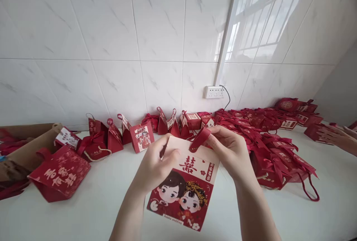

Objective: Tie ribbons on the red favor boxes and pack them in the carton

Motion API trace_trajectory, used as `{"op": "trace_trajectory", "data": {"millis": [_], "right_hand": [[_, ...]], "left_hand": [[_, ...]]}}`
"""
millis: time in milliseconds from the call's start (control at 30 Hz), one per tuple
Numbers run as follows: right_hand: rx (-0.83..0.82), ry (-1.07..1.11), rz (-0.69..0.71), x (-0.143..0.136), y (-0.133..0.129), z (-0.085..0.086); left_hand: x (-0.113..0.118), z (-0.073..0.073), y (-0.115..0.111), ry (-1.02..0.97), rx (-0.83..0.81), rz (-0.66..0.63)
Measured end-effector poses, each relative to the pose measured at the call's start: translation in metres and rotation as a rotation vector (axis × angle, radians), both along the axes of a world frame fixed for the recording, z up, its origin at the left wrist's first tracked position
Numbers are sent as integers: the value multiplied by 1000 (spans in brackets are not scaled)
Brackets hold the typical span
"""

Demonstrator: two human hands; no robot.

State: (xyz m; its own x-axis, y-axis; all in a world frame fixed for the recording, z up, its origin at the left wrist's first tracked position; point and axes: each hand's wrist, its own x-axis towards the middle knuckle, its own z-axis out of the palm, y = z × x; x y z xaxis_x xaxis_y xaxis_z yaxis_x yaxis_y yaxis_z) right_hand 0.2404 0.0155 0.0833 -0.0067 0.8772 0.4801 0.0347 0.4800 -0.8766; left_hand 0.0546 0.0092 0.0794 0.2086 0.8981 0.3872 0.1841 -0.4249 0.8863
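Between my hands hangs a red and cream gift bag (182,192) with a printed cartoon couple and a red double-happiness character. My left hand (158,164) grips its upper left edge, thumb across the front and fingers behind. At the top, my right hand (227,148) pinches the looped red ribbon handle (200,139) between thumb and fingers. The bag tilts slightly, its lower end over the white table. Part of its top right side is hidden behind my right hand.
Several red gift boxes (279,151) crowd the right side, and others (114,137) line the wall. A cardboard box (41,137) stands at left near a red box (60,174). Another person's hand (331,135) touches a box at far right. A power strip (214,92) is on the tiled wall.
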Motion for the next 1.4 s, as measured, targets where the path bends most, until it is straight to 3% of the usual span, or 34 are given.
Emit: {"op": "trace_trajectory", "data": {"millis": [233, 367, 467, 567, 800, 900, 1033, 1400], "right_hand": [[159, 2, 14, 8, -3, -7], [177, -154, -58, 14, -6, 3], [206, -263, -107, 14, -7, 5], [251, -277, -173, 9, -5, 1], [388, -264, -295, 0, 2, -8], [511, -420, -246, 6, -1, -7], [575, -615, -136, 11, -5, -5], [633, -748, -257, 4, -12, -6]], "left_hand": [[18, 2, 6, 61, -63, -35], [21, -1, 10, 119, -19, -132], [27, -5, 8, 133, -95, -168], [35, -7, 5, 28, -154, -105], [39, -6, 6, -1, -71, 113], [36, -5, 7, 0, -52, 181], [35, -1, 2, -17, -41, 235], [37, 0, -2, -9, 36, 305]]}}
